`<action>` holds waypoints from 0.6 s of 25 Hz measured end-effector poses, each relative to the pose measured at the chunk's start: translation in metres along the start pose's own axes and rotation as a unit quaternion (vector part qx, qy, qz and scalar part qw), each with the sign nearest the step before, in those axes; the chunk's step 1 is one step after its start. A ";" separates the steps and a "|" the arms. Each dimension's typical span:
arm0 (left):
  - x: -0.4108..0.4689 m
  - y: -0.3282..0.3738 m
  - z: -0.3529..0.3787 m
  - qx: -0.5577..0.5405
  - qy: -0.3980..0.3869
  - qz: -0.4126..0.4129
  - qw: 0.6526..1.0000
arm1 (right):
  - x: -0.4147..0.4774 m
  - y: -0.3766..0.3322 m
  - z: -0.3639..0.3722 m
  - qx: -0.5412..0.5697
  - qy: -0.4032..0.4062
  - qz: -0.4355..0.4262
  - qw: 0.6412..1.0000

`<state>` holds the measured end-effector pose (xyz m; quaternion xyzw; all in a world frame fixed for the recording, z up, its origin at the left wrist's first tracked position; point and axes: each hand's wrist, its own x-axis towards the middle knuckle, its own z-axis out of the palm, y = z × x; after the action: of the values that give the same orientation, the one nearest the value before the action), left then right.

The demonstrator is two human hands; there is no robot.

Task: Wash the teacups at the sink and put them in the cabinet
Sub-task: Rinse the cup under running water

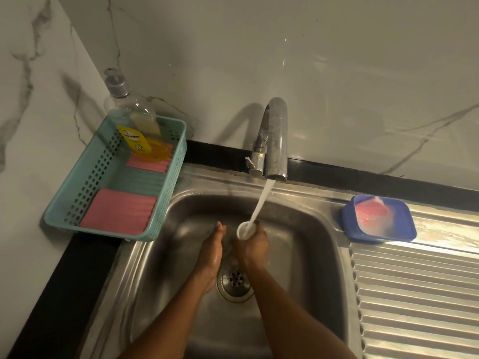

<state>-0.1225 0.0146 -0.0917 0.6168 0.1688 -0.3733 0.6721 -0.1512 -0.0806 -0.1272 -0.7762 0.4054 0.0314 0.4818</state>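
We hold the teacup (243, 230) in our right hand (251, 246), inside the sink (318, 255). It sits at about twelve o'clock from the drain (234, 279), mouth up under the water (261, 200) pouring from the tap (275, 136). Our right fingers (260, 233) curl round the cup's wall and grip it. Our left hand (213, 244) lies just beside, at nine o'clock of the cup, its fingers straight, together and holding nothing.

The cup is small and white; it looks like ceramic, though blur and spray keep us from being sure. We judge it light and stiff, but slick when wet and liable to chip against the steel basin. No handle shows from here, so the safest hold is round the wall, thumb opposite fingers, low enough that the rim stays free for rinsing.

A teal basket (166, 203) with a soap bottle (134, 110) stands at ten o'clock of the sink.
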 end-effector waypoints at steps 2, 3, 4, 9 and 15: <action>0.002 -0.005 0.000 0.011 0.003 -0.006 1.000 | 0.005 -0.005 -0.002 0.014 -0.016 -0.007 1.000; 0.002 -0.008 -0.002 0.012 0.007 -0.010 1.000 | 0.007 -0.006 -0.004 0.019 -0.018 -0.010 1.000; 0.001 -0.009 -0.001 0.011 0.012 -0.005 1.000 | 0.008 -0.006 -0.006 0.014 -0.014 -0.005 1.000; 0.006 -0.010 0.001 0.003 0.035 -0.019 0.999 | 0.009 -0.004 -0.012 -0.010 -0.046 -0.007 0.999; 0.012 0.002 0.022 -0.018 0.073 0.038 0.996 | -0.008 -0.020 -0.018 0.183 -0.043 0.099 0.977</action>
<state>-0.1181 -0.0105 -0.0944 0.6364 0.2000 -0.2985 0.6826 -0.1498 -0.0857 -0.0989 -0.6292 0.4579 0.0372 0.6269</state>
